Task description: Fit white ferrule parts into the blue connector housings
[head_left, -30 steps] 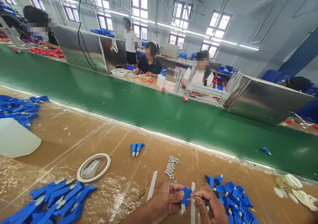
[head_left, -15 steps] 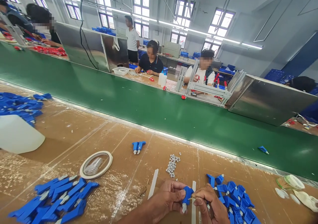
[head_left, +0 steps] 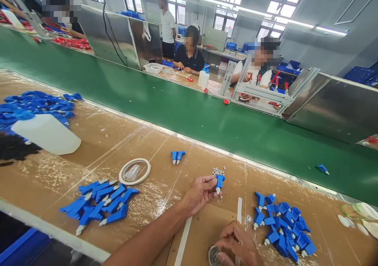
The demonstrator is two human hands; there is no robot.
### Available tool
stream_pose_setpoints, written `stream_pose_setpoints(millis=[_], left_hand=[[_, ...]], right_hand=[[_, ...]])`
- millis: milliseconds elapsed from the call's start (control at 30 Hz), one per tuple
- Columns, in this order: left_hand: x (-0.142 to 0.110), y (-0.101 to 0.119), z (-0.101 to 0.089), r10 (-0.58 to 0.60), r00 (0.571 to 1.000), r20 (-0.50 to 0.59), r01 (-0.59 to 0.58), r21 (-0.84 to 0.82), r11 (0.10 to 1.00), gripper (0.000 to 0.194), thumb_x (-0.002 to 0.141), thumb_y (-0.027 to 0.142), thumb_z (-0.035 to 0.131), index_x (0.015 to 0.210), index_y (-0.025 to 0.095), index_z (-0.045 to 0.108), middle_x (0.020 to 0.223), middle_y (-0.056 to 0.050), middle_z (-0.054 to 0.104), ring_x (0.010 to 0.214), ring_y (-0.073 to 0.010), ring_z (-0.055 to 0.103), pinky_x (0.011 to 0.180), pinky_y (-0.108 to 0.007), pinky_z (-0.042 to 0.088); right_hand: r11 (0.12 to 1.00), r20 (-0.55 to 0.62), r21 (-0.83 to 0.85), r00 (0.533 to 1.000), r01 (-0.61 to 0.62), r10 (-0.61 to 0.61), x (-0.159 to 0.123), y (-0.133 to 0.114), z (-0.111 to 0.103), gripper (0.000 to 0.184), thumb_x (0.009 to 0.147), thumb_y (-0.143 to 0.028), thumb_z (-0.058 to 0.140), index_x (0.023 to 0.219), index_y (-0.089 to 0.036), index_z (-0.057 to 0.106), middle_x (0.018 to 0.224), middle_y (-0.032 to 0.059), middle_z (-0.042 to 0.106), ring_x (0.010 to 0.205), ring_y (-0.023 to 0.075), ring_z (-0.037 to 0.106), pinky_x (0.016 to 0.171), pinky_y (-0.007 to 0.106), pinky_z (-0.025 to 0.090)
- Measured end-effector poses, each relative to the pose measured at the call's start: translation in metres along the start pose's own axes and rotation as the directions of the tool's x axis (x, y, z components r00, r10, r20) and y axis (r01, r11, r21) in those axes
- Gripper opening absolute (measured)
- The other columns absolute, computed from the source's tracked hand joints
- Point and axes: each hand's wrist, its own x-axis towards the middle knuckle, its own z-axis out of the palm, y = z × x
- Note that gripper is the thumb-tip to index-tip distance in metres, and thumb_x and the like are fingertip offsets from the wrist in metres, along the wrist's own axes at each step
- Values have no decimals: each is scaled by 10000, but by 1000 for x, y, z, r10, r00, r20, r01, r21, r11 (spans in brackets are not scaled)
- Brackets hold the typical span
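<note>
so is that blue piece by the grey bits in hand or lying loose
In hand: the left hand grips the blue piece under its thumb, leaving the pale tip uncovered.

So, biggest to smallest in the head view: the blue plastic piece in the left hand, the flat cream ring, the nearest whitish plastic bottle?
1. Whitish plastic bottle
2. Flat cream ring
3. Blue plastic piece in the left hand

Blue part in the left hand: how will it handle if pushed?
The blue part in the left hand is probably stiff: its edges look crisp under the grip. Likely light, since a thumb-and-finger pinch seems to carry it. If set down and pushed, it should slide rather than roll, given its angular outline.
</note>
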Motion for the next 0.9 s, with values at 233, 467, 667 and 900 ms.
stream_pose_setpoints(millis=[233, 467, 667, 900], left_hand=[[2, 5, 1, 124, 991, -45, -127, -65, 990, 347, 614, 351, 900, 773, 107, 712, 687, -31, 688, 612, -96, 644, 543, -142, 520], [6, 10, 0, 193, 978, -75, -199, -93, 975, 295, 655, 312, 877, 787, 108, 710, 716, -36, 686, 606, -92, 627, 501, -134, 492], [6, 6, 0, 171, 983, -64, -176, -94, 980, 365, 609, 342, 902, 814, 100, 721, 715, -40, 677, 615, -101, 622, 493, -144, 474], [3, 0, 1, 136, 990, -36, -138, -77, 987, 409, 608, 361, 902, 858, 93, 720, 715, -44, 670, 626, -111, 624, 497, -155, 463]], right_hand=[[910, -144, -262, 945, -322, 293, 51, 20, -40, 255, 983, -330, 440, 879, -213, 641, 769, 41, 639, 663, 203, 596, 615, 310, 466], [880, 35, -393, 952, -267, 305, 86, 35, -31, 171, 901, -164, 502, 863, -212, 662, 850, 50, 687, 795, 226, 650, 708, 327, 487], [849, 132, -463, 928, -253, 349, 94, 38, -25, 292, 914, -91, 444, 850, -178, 714, 899, 97, 679, 842, 240, 640, 737, 327, 467], [831, 156, -476, 903, -287, 401, 96, 46, -25, 139, 843, -78, 551, 826, -160, 662, 899, 93, 670, 832, 218, 622, 734, 284, 441]])
